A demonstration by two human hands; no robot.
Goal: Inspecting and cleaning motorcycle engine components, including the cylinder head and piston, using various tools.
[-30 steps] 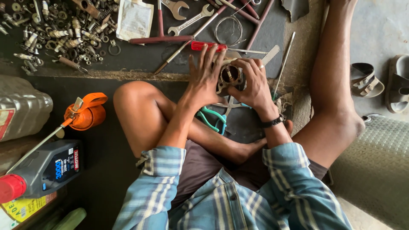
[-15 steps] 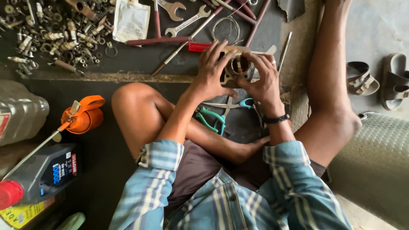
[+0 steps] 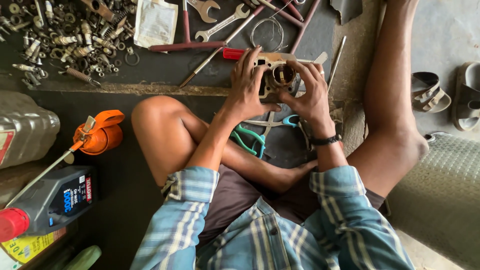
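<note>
Gripping a metal engine part (image 3: 278, 75) from both sides, a person sits on the floor with knees bent, seen from the head camera looking straight down. The left hand (image 3: 248, 82) is curled around the part's left edge, fingers over its top; the right hand (image 3: 311, 92), a black band at its wrist, closes on the right edge, thumb near the round bore in the middle. The part sits between the two hands, just above the lower legs and at the edge of a dark mat (image 3: 165, 70).

Two spanners (image 3: 222, 22) lie on that mat beside a red-handled screwdriver (image 3: 210, 57), a coil of wire (image 3: 267, 32) and a scattered heap of bolts, springs and washers (image 3: 55, 40), too many to count. Green-handled pliers (image 3: 250, 140) rest under the left forearm. At left stand one orange oil can (image 3: 100, 135) with a long spout, one dark oil bottle (image 3: 50, 200) with a red cap, and one clear plastic bottle (image 3: 22, 130); their contents cannot be made out. Two sandals (image 3: 445, 95) lie at right.
</note>
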